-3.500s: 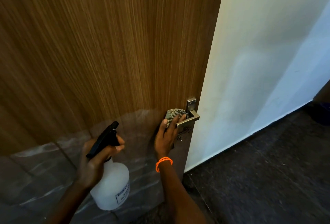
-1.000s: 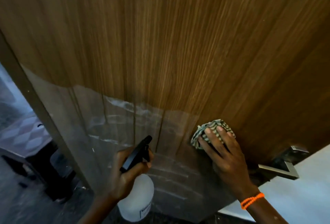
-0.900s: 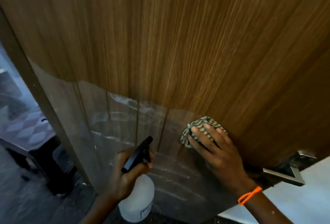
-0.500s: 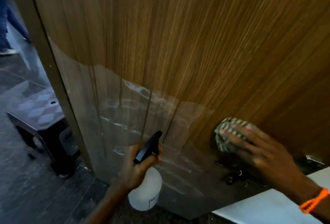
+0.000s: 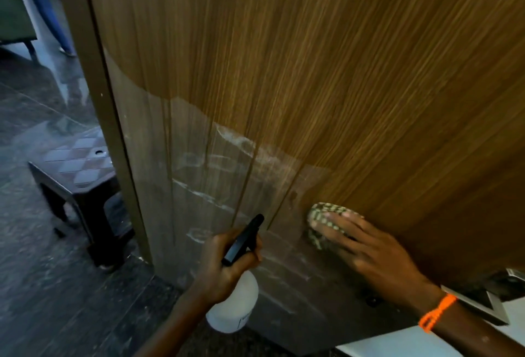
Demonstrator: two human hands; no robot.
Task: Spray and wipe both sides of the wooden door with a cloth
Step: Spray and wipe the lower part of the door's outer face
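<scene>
**Wiping low on the door, bottle held ready**

My right hand [image 5: 366, 254] presses the striped cloth [image 5: 326, 214] flat against the wooden door [image 5: 312, 72], fingers stretched out straight over it, at about 4 o'clock in my view. My left hand [image 5: 224, 263] has a closed grip round the neck of the spray bottle [image 5: 233, 308], its black nozzle [image 5: 244, 238] pointing up toward the panel at 6 o'clock.

The lower part of the door looks wet and streaked, with runs trailing down. I think the risk is leaving those streaks to dry into marks if the cloth misses them. The cloth is only pinned by flat fingers, so it could bunch up or slip free on the slick surface. The metal handle [image 5: 488, 299] sits close by at 4 o'clock; a wide stroke could knock my wrist against it.
</scene>
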